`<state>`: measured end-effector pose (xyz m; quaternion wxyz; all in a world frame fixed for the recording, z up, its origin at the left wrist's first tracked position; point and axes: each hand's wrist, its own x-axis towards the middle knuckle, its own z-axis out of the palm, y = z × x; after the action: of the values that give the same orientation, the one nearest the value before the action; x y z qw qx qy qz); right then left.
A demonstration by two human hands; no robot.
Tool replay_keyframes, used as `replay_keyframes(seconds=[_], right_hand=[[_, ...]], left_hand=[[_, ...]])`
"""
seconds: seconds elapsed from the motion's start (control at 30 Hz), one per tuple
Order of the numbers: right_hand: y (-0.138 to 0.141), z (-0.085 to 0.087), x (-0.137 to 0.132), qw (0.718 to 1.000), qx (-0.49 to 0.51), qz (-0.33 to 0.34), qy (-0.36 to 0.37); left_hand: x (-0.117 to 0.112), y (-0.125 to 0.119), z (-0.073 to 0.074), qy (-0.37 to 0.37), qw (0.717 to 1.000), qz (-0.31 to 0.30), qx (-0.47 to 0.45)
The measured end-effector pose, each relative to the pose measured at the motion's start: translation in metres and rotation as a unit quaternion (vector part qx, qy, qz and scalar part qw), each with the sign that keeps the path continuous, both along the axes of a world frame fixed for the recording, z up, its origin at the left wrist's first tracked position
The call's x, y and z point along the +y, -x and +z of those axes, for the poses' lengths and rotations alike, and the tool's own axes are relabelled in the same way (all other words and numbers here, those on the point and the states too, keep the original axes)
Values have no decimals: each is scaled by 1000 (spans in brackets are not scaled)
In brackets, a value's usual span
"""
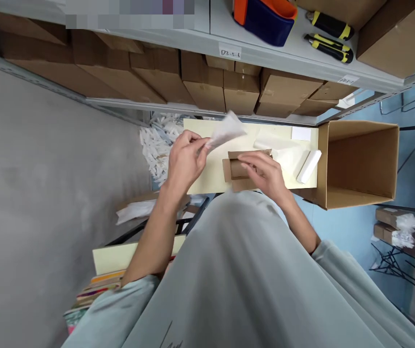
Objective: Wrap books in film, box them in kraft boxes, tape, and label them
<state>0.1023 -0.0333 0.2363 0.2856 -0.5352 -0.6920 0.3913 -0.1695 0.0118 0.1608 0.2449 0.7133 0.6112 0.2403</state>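
Note:
My left hand (188, 159) is closed, pinching a thin, whitish, translucent sheet or small bag (228, 129) by one corner. That piece is raised at a slant above the pale yellow tabletop (207, 181). A small cardboard box (239, 169) lies in front of me with its flaps spread and its inside showing. Over the right part of this box is my right hand (265, 173), fingers stretched out and the thumb apart, with nothing visible in it. Whether its fingertips touch the box, I cannot tell. The hand hides the box's right side.
A large open carton (362, 164) adjoins the tabletop's right end. On the top lie a white narrow packet (309, 166), a white card (301, 133) and translucent sheeting (273, 141). Boxes fill the shelf (242, 92) behind; cutters (331, 48) lie above. White scraps (160, 140) are heaped left.

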Motion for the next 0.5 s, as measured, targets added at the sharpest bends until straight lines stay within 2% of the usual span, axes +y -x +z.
replay_keyframes(seconds=[0.07,0.1,0.13,0.2,0.27,0.33,0.5], right_hand=[[-9,7,8,997,-34,62,-18],[-16,7,11,995,-58,83,-23],[-24,3,13,991,-82,99,-26],[-44,-9,16,984,-129,122,-28],[-63,-26,17,976,-165,138,-22],[-77,-44,17,971,-192,145,-6],[-85,-86,19,944,-275,166,75]], left_hand=[[-15,-26,31,-8,998,-55,21],[-21,-39,41,-7,997,-78,28],[-27,-52,47,-2,995,-97,32],[-36,-74,49,13,991,-126,34],[-42,-91,42,32,989,-139,32],[-44,-103,29,54,989,-137,28],[-34,-116,-19,155,981,-116,22]])
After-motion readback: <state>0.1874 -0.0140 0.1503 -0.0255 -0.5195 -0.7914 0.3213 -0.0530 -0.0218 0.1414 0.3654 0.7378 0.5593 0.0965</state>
